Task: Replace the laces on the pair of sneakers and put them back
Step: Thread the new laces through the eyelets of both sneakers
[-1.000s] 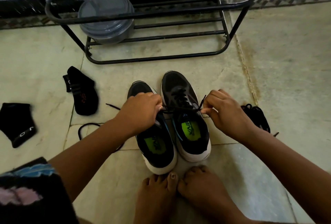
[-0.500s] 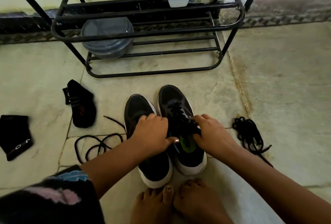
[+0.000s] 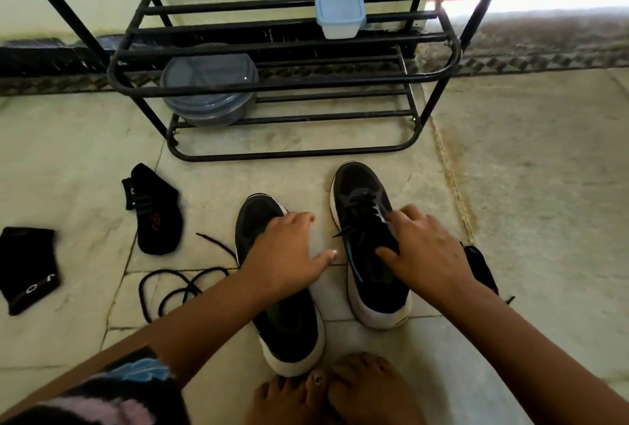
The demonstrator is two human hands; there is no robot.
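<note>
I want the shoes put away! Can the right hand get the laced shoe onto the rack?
Probably yes. The right hand already rests on the laced shoe, and the floor between it and the rack looks bare.

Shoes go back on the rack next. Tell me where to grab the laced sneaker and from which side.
Grip the laced sneaker at its open collar near the heel, coming from above. The opening faces up and the right hand already rests there, thumb at the collar, so fingers could probably hook inside.
</note>
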